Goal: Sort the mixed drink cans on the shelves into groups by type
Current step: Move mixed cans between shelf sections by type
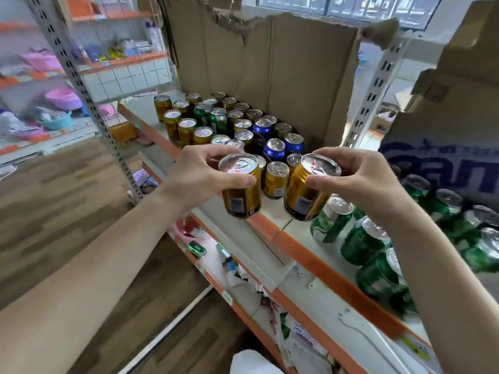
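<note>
Both hands, left hand (213, 168) and right hand (353, 174), each grip a gold can (240, 187), mid-sort; next, probably set them beyond the left hand among the gold group (178, 122).

Two bare forearms reach forward side by side, wrists level. The left hand (205, 171) curls thumb and fingers around a gold can (240, 187); the right hand (359, 176) pinches a second gold can (307, 190), tilted inward.
</note>
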